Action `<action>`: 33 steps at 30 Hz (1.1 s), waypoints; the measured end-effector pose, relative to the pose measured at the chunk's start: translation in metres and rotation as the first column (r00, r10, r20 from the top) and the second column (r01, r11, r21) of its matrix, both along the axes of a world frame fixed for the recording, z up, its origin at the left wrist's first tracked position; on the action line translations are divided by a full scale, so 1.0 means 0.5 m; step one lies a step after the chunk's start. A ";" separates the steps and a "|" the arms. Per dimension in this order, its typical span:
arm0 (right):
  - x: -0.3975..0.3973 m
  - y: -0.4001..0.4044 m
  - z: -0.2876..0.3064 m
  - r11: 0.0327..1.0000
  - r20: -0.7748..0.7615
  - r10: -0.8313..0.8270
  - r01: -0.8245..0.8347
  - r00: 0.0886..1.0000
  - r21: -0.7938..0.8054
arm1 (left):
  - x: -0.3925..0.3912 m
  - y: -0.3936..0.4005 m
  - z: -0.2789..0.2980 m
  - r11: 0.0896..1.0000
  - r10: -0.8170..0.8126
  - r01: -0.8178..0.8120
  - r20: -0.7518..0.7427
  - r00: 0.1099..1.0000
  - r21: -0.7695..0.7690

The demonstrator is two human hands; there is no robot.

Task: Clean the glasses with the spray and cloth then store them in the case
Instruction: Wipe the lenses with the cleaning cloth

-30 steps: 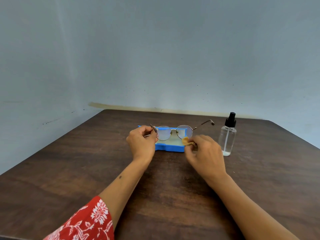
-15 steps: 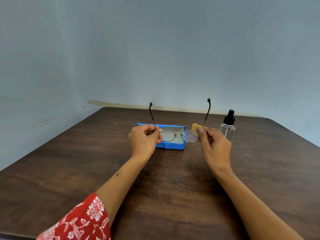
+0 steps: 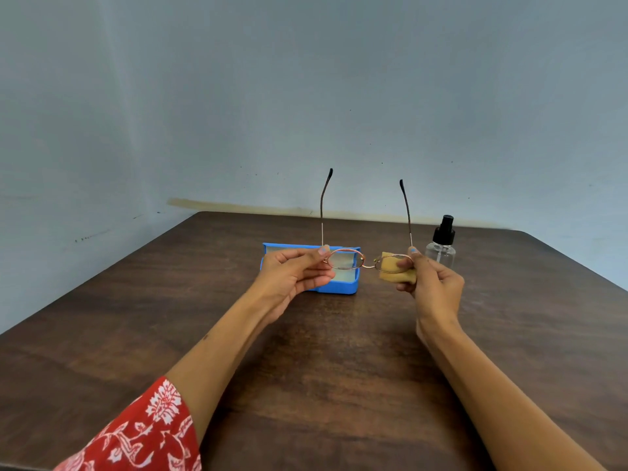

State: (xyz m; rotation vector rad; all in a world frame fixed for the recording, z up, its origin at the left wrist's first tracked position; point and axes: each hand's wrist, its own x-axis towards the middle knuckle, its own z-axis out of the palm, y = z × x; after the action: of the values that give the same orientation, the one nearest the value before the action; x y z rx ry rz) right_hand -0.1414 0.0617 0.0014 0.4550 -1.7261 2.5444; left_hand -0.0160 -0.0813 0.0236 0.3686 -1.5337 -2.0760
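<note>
Head view: I'm holding the glasses [image 3: 365, 261] up off the worktop [image 3: 339, 351], lenses flat, both temple arms pointing up. My left hand [image 3: 292, 277] pinches the frame at the left hinge. My right hand [image 3: 431, 283] pinches the right hinge and also holds the folded tan cloth [image 3: 396, 271], curled under the right lens. Blue case [image 3: 326, 266] sits open on the worktop just behind and below the left lens. Spray bottle [image 3: 441, 246] stands upright just beyond my right hand, untouched.

My read: I'm between wiping and stowing; can't tell from here whether the lenses are clean.

Risks:
- Thin wire frame, gripped only at the hinges. Pulling my hands apart or twisting could bend the bridge.
- The temples are still open. They have to be folded before the glasses will fit in the case; forcing them in strains the hinges.
- My right hand is doing double duty. Loosening it to shift the cloth could drop that side.
- The bottle is close to my right knuckles; a sideways move could knock it over.
</note>
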 end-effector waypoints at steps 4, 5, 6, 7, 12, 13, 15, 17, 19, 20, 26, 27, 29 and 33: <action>0.005 0.002 0.008 0.996 0.088 0.052 -0.046 0.995 -0.074 | 0.003 -0.003 0.002 0.991 -0.123 0.122 0.016 0.992 0.052; 0.006 0.003 0.010 0.995 0.107 0.063 -0.054 0.992 -0.083 | 0.004 -0.004 0.002 0.989 -0.143 0.141 0.025 0.989 0.050; 0.006 0.003 0.011 0.994 0.120 0.071 -0.061 0.990 -0.092 | 0.004 -0.004 0.002 0.987 -0.160 0.159 0.038 0.986 0.040; 0.007 0.004 0.012 0.993 0.131 0.078 -0.065 0.988 -0.102 | 0.004 -0.004 0.001 0.984 -0.175 0.174 0.054 0.983 0.023; 0.013 0.002 0.017 0.977 0.240 0.139 -0.093 0.961 -0.192 | 0.003 0.000 0.001 0.989 -0.145 0.146 0.055 0.988 -0.018; 0.015 0.002 0.017 0.972 0.275 0.157 -0.100 0.948 -0.211 | 0.002 0.002 0.002 0.993 -0.111 0.112 0.044 0.993 -0.021; 0.016 0.001 0.017 0.970 0.304 0.187 -0.127 0.934 -0.207 | 0.001 0.003 0.003 0.999 -0.036 0.037 0.020 0.999 -0.014; 0.020 -0.004 0.010 0.974 0.253 0.220 -0.200 0.942 -0.103 | 0.000 0.003 0.006 0.999 0.038 -0.038 -0.004 0.999 0.001; 0.029 -0.011 -0.003 0.967 0.118 0.232 -0.242 0.966 0.084 | 0.000 0.002 0.009 0.995 0.104 -0.103 -0.015 0.995 0.009; 0.033 -0.014 -0.010 0.956 0.014 0.223 -0.222 0.975 0.192 | 0.000 0.003 0.010 0.992 0.130 -0.130 -0.020 0.991 0.008; 0.080 -0.022 0.003 0.905 -0.620 0.054 0.224 0.783 0.362 | -0.002 0.006 0.013 0.972 0.234 -0.234 -0.025 0.972 0.015; 0.084 -0.020 0.011 0.907 -0.709 -0.003 0.300 0.706 0.295 | -0.003 0.009 0.013 0.971 0.241 -0.240 -0.020 0.970 0.016; 0.084 -0.018 0.019 0.884 -0.847 -0.108 0.440 0.521 0.157 | -0.005 0.018 0.013 0.970 0.241 -0.240 -0.008 0.971 0.021; 0.070 -0.019 0.014 0.845 -0.922 -0.137 0.528 0.362 0.081 | -0.012 0.039 0.006 0.984 0.178 -0.179 0.030 0.984 0.011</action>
State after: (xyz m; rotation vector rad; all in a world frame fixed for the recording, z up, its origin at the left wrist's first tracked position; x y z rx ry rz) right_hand -0.1064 0.0521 0.0084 1.0795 -1.5349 1.1752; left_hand -0.0219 -0.0620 0.0268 0.5238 -1.4470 -1.9507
